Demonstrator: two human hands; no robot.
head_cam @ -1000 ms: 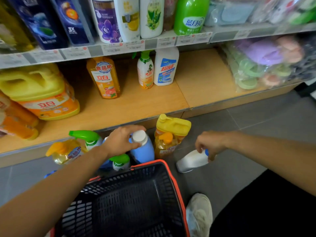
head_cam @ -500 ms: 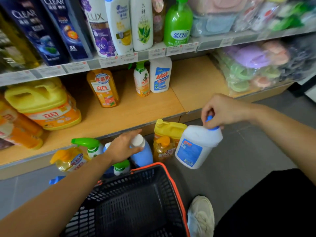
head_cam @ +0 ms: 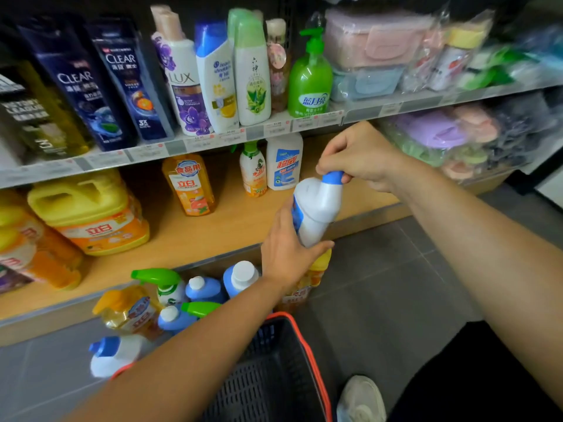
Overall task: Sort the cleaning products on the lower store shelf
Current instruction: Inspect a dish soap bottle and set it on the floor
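A white bottle with a blue cap (head_cam: 318,205) hangs tilted above the front edge of the lower wooden shelf (head_cam: 231,226). My right hand (head_cam: 362,156) pinches its blue cap from above. My left hand (head_cam: 285,248) cups the bottle's base, thumb on one side and fingers on the other. On that shelf stand a matching white bottle (head_cam: 284,161), a small green-capped bottle (head_cam: 253,169), an orange dish-soap bottle (head_cam: 189,185) and a big yellow jug (head_cam: 91,213).
On the floor by the shelf stand several bottles: blue ones (head_cam: 240,277), a green-trigger sprayer (head_cam: 166,284), a yellow one (head_cam: 128,309), a white one (head_cam: 117,354). A black basket with a red rim (head_cam: 283,370) is under my left arm. Shampoos fill the upper shelf (head_cam: 189,77).
My right hand has lifted the white bottle from the floor up toward the lower shelf. My left hand left the blue bottle's cap and now supports the white bottle's base.
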